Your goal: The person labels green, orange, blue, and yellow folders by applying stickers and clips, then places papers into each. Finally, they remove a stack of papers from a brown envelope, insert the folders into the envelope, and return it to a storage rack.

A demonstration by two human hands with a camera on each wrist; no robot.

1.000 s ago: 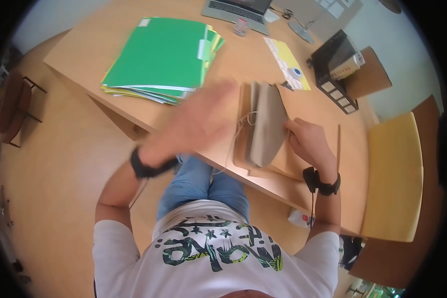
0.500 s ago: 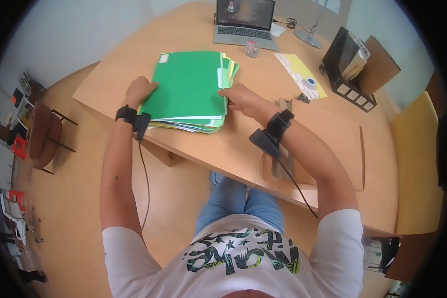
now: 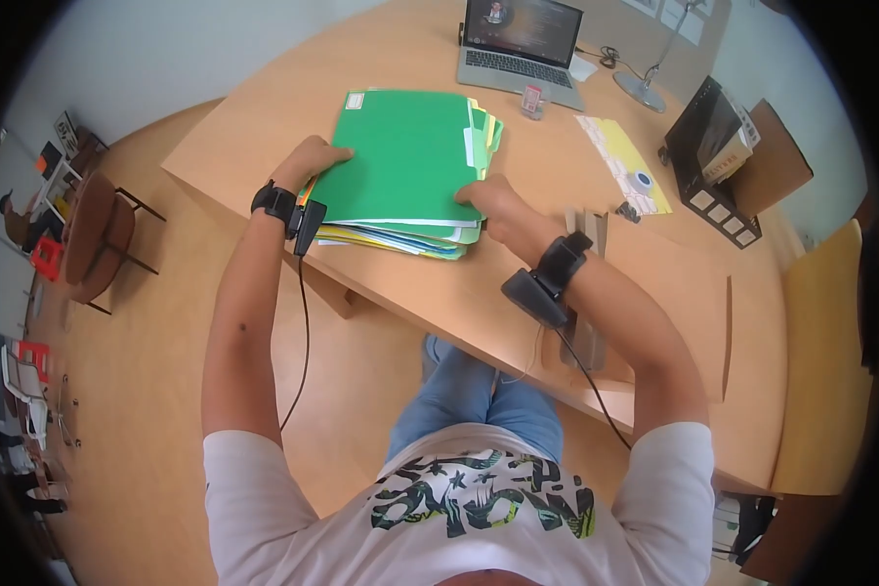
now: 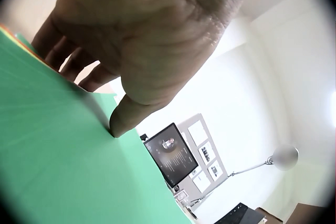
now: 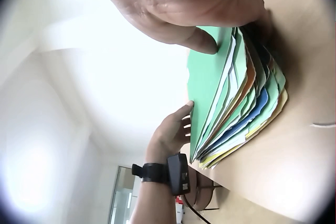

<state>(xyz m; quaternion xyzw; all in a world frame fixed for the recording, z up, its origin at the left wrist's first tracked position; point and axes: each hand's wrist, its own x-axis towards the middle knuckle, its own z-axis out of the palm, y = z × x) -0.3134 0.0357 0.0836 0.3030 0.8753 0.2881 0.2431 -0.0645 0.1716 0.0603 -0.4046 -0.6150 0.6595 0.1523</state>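
A thick stack of folders (image 3: 405, 161), green on top with yellow, blue and white edges below, lies near the table's front left edge. My left hand (image 3: 306, 166) grips its left side, thumb on the top cover and fingers down past the edge. On the opposite side my right hand (image 3: 496, 207) holds the stack, its thumb (image 5: 202, 41) on the green cover and fingers around the side, partly hidden. The uneven layers of the stack fan apart in the right wrist view. Behind my right forearm lies a brown folder (image 3: 584, 352) with a string, partly covered.
A flat brown sheet (image 3: 674, 303) lies on the table's right part. Farther back are a laptop (image 3: 518, 68), a small clear container (image 3: 532, 101), a yellow patterned sheet (image 3: 610, 156) with a tape roll (image 3: 641, 182), a lamp (image 3: 643, 90) and a black file holder (image 3: 708, 161).
Right hand has let go of the brown folder. Both hands have moved to the sides of the green folder stack and taken hold. The head view has shifted.
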